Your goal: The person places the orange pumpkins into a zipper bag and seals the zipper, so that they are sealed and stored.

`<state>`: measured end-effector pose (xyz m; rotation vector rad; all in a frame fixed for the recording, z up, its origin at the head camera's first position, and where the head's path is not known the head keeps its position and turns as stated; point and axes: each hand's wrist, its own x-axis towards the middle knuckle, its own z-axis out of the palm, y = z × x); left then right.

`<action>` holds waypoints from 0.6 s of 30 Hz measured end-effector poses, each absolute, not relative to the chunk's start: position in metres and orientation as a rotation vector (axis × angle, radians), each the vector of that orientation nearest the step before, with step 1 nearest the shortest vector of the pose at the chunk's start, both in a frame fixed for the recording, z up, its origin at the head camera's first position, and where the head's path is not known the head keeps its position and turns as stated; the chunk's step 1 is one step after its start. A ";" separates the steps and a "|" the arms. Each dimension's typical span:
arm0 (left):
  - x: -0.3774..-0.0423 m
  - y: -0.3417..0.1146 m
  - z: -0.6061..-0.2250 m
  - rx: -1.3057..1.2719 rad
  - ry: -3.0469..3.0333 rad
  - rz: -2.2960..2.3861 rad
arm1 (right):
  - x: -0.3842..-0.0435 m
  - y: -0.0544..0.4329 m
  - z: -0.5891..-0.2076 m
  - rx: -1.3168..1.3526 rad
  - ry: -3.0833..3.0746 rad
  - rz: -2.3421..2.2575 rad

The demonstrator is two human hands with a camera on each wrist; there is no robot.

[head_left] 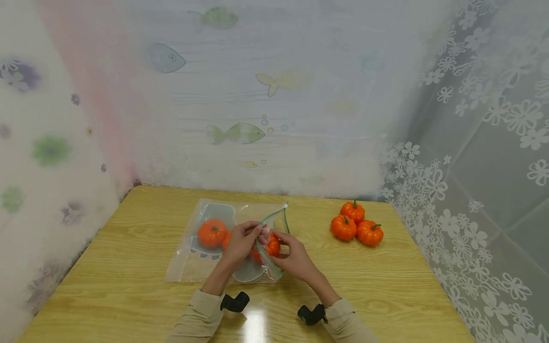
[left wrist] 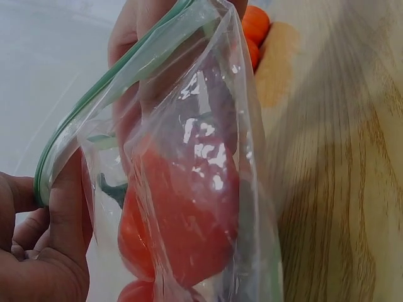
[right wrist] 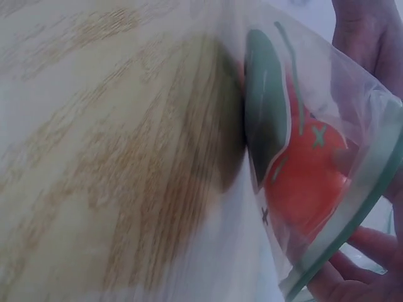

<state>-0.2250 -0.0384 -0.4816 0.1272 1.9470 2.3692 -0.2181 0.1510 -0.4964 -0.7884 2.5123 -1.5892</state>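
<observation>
A clear zip bag [head_left: 188,267] with a green seal and grey printed shapes lies on the table, its mouth gaping to the right. Several small orange toy pumpkins [head_left: 212,233] are inside, partly blurred by the plastic. My left hand [head_left: 242,245] pinches the green-edged lip between thumb and fingers, as the left wrist view shows. At the mouth is my right hand [head_left: 300,259], its thumb and fingers around a pumpkin [left wrist: 182,214]; plastic covers part of that grip. In the right wrist view, the printed bag side partly covers a pumpkin [right wrist: 308,182].
Three more orange pumpkins [head_left: 344,227] sit clustered toward the table's back right. The wooden table [head_left: 111,257] is bounded by patterned curtains [head_left: 300,157] at the back and sides. Each wrist carries a small black camera [head_left: 235,302].
</observation>
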 end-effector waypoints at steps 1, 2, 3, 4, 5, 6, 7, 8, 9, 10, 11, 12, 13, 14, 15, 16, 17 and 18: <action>-0.225 -0.039 -0.482 0.131 1.948 2.368 | -0.218 0.151 -0.496 -0.784 2.501 -1.579; -0.225 -0.039 -0.482 0.133 1.954 2.364 | -0.218 0.151 -0.495 -0.784 2.487 -1.565; -0.225 -0.040 -0.482 0.135 1.956 2.362 | -0.219 0.150 -0.494 -0.784 2.475 -1.543; -0.225 -0.040 -0.482 0.139 1.957 2.359 | -0.219 0.150 -0.493 -0.782 2.460 -1.523; -0.225 -0.041 -0.483 0.140 1.955 2.359 | -0.219 0.150 -0.493 -0.789 2.442 -1.504; -0.225 -0.041 -0.483 0.144 1.957 2.359 | -0.219 0.150 -0.492 -0.799 2.425 -1.487; -0.225 -0.042 -0.483 0.138 1.959 2.355 | -0.219 0.150 -0.491 -0.804 2.410 -1.468; -0.225 -0.043 -0.483 0.136 1.969 2.349 | -0.219 0.151 -0.490 -0.815 2.406 -1.453; -0.225 -0.043 -0.483 0.141 1.974 2.347 | -0.218 0.152 -0.489 -0.822 2.402 -1.447; -0.225 -0.044 -0.482 0.139 1.974 2.347 | -0.218 0.153 -0.488 -0.830 2.397 -1.454; -0.225 -0.044 -0.482 0.138 1.977 2.346 | -0.217 0.155 -0.487 -0.832 2.396 -1.469; -0.225 -0.044 -0.482 0.143 1.987 2.341 | -0.217 0.157 -0.486 -0.829 2.404 -1.487; -0.225 -0.044 -0.481 0.143 1.987 2.341 | -0.217 0.159 -0.485 -0.821 2.419 -1.509; -0.225 -0.044 -0.481 0.149 1.989 2.342 | -0.217 0.161 -0.485 -0.812 2.436 -1.544; -0.225 -0.044 -0.481 0.152 1.987 2.345 | -0.218 0.164 -0.485 -0.800 2.457 -1.580; -0.226 -0.044 -0.481 0.150 1.988 2.345 | -0.219 0.168 -0.484 -0.785 2.481 -1.616; -0.226 -0.044 -0.480 0.150 1.989 2.345 | -0.220 0.172 -0.484 -0.764 2.507 -1.653; -0.226 -0.043 -0.480 0.147 1.990 2.345 | -0.221 0.176 -0.484 -0.745 2.537 -1.687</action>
